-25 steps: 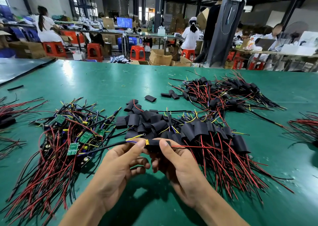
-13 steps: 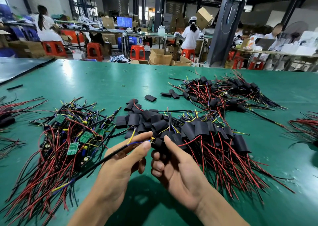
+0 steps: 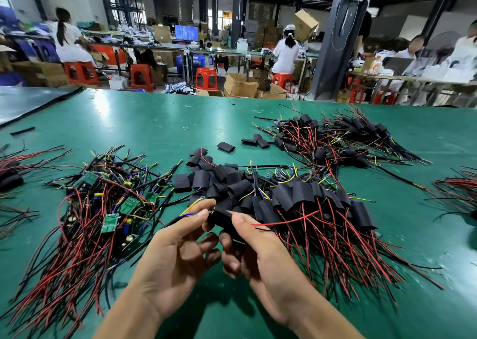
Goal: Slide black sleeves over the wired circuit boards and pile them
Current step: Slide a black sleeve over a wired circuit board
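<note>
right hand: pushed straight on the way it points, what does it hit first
Likely the pile of sleeved boards just beyond the black sleeve the right hand grips, though depth is unclear.

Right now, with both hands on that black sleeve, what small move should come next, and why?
Probably drop it onto the sleeved pile just beyond. The right hand pinches the black sleeve, the left hand pinches its thin wires, and no green board shows past the sleeve, so it looks fully covered.

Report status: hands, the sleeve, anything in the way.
Right hand grips black sleeve; left hand pinches wires at its end. Board not visible. Sleeved pile just beyond, nothing between.
</note>
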The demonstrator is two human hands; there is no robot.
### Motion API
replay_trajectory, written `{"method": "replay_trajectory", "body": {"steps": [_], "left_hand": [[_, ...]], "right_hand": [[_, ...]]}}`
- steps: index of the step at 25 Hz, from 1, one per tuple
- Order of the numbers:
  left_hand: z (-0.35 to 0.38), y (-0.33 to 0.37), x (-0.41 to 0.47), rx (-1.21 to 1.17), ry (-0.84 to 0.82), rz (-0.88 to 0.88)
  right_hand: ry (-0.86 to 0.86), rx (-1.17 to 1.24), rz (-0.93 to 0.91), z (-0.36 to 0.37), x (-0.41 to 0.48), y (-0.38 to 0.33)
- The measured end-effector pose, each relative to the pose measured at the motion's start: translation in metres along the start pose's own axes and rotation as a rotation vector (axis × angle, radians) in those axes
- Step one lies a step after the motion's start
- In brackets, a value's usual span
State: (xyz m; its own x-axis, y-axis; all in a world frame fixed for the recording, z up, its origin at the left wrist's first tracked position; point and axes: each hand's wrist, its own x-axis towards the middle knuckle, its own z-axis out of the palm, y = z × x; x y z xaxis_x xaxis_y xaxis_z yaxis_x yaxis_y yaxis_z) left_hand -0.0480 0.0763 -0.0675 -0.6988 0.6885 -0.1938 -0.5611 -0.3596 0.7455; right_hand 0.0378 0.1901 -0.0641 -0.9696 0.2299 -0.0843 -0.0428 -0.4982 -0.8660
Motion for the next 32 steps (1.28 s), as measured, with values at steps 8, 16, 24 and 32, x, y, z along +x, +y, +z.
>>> {"method": "replay_trajectory", "body": {"steps": [8, 16, 24, 32], "left_hand": [[-0.001, 0.003, -0.004, 0.132, -0.090, -0.121], [0.008, -0.002, -0.002, 0.101, -0.023, 0.038], [0.011, 0.003, -0.006, 0.091, 0.060, 0.034], [0.007, -0.002, -0.005, 0.243, 0.018, 0.143]], "right_hand": [[0.092, -0.083, -0.028, -0.008, 0.001, 0.006], [0.089, -0.135, -0.237, -0.025, 0.007, -0.003], [0.104, -0.448, -0.402, -0.025, 0.002, -0.006], [0.074, -0.473, -0.448, -0.017, -0.001, -0.001]]}}
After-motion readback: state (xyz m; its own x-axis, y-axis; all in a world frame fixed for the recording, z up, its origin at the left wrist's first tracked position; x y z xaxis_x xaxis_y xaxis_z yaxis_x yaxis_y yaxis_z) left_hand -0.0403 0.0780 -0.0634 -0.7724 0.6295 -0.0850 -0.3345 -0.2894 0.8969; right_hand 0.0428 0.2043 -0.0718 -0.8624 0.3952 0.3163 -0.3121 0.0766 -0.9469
